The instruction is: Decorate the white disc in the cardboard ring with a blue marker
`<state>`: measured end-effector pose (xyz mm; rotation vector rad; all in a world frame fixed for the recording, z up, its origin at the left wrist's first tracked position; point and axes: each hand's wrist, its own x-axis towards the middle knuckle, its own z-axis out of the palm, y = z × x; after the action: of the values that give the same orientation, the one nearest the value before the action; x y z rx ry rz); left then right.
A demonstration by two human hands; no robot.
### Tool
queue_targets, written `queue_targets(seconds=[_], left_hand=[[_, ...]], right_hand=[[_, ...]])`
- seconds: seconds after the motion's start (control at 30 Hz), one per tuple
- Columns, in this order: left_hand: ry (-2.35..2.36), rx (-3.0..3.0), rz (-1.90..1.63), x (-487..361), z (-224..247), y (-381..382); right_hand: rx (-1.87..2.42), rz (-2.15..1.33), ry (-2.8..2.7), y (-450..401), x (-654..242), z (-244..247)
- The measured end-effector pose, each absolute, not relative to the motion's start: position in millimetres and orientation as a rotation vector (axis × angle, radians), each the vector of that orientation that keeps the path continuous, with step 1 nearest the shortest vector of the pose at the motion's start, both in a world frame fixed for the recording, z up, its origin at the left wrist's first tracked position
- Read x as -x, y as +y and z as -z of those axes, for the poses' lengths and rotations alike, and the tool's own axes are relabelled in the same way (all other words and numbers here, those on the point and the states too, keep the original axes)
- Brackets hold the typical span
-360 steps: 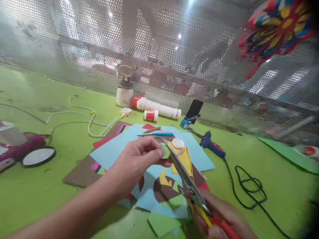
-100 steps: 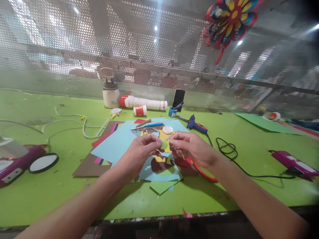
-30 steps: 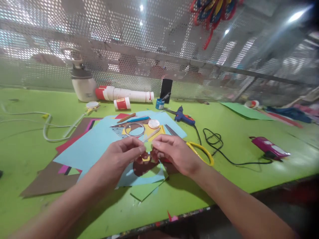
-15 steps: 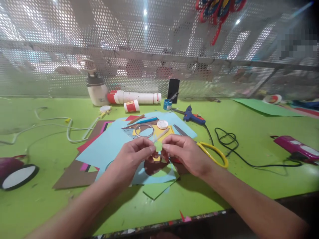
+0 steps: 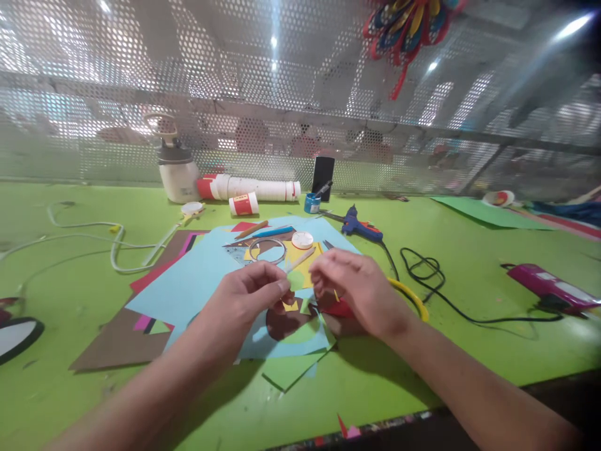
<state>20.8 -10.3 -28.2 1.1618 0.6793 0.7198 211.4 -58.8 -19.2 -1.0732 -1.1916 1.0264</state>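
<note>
My left hand [image 5: 253,299] is closed in a pinch at the middle of the table, holding a small light-green piece of paper [image 5: 296,280] by its left side. My right hand [image 5: 359,291] is just to the right, apart from that piece, its thumb and fingers drawn together; whether anything is between them is hidden. Beneath the hands, a dark brown round paper [image 5: 286,326] and small yellow and green scraps lie on light-blue paper [image 5: 183,291]. Yellow-handled scissors [image 5: 416,299] are partly covered by my right hand. A pale pencil-like stick [image 5: 301,258] lies beyond the fingers.
A blue glue gun [image 5: 359,224] with a black cord lies at the right, near a magenta device [image 5: 554,285]. Behind are stacked paper cups [image 5: 253,188], a spray bottle [image 5: 178,178], a blue jar [image 5: 312,203] and a phone [image 5: 323,178]. A ring [image 5: 267,250] lies on the papers.
My right hand has let go of the green paper piece and moved slightly right, opening a gap. My left hand keeps hold of it. The view has shifted a little.
</note>
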Motion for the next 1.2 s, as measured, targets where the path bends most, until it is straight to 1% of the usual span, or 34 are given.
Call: queue_targets(seconds=[0.1, 0.3, 0.53, 0.73, 1.0, 1.2], left_hand=[[0.661, -1.204, -0.71, -22.8, 27.4, -11.8], [0.599, -1.195, -0.71, -27.2, 30.4, -13.6], [0.633, -1.179, -0.716, -30.4, 21.1, -16.6], [0.703, -1.337, -0.732, -37.4, 11.3, -10.1], [0.692, -1.151, -0.667, -39.4, 28.8, -9.1], [0.678, -1.108, -0.705, -34.7, 29.2, -16.4]], right_hand=[[1.1, -1.132, -1.303, -64.3, -196.3, 23.3], [1.082, -1.149, -1.324, -66.8, -192.9, 21.1], [1.057, -1.157, -1.267, -68.5, -198.5, 17.7], [1.066, -1.216, -1.141, -65.1, -210.7, 19.9], [1.103, -1.254, -1.105, -64.6, -209.2, 19.0], [1.055, -1.262, -1.167, -66.4, -207.3, 27.0]])
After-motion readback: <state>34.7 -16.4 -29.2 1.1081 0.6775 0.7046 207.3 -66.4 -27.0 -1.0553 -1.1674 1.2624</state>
